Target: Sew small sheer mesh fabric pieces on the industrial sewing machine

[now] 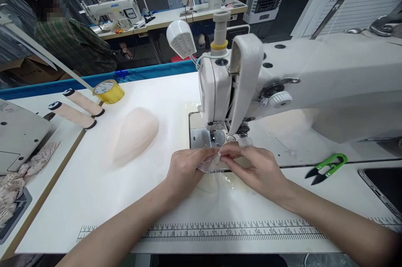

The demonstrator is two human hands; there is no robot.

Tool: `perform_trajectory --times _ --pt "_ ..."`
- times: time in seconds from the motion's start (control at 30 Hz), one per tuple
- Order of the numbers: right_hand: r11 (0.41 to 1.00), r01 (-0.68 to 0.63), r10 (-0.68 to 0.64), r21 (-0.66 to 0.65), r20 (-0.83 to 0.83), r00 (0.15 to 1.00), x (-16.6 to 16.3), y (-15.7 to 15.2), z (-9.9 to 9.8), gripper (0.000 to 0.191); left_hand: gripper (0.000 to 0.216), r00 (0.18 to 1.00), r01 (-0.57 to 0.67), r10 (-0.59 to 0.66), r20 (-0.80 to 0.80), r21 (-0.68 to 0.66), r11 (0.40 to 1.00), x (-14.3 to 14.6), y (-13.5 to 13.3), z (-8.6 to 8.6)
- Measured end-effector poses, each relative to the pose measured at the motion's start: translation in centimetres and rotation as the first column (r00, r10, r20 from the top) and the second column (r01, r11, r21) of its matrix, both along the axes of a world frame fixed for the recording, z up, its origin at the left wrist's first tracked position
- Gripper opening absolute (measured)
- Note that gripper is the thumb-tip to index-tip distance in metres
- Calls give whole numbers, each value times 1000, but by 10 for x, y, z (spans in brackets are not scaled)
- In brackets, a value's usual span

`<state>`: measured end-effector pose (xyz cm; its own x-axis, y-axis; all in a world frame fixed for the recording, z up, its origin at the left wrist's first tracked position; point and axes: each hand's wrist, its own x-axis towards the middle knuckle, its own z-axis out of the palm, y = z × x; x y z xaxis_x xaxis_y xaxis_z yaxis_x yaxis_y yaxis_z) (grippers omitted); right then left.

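Note:
A small piece of sheer, pale fabric [210, 165] is pinched between my two hands, just in front of the sewing machine's needle plate. My left hand [186, 170] grips its left side with thumb and fingers closed. From the right, the fingertips of my right hand [256, 166] pinch the same fabric near its upper edge. Right behind the fingertips is the presser foot [213, 136] of the white sewing machine [216, 87]. Part of the fabric is hidden by my fingers.
A pale, cup-shaped fabric piece [138, 135] lies at left, near yellow tape [109, 92] and thread cones [72, 115]. Green thread snips [326, 168] and a phone [385, 187] are at right. A printed ruler [232, 232] runs along the front edge. A person [73, 45] sits beyond.

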<state>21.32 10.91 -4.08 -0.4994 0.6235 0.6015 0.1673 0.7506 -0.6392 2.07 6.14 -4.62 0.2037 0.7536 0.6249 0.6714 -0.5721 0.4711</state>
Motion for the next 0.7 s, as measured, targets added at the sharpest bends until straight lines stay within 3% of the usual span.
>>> perform_trajectory --times 0.2,0.7 --pt "997 10 -11 -81 -4 1000 -1 -2 3 16 14 1000 10 -9 -22 23 1000 0 1 2" --pt "999 -4 4 -51 3 1000 -3 -1 3 18 11 999 -2 6 -41 95 995 -1 2 -2"
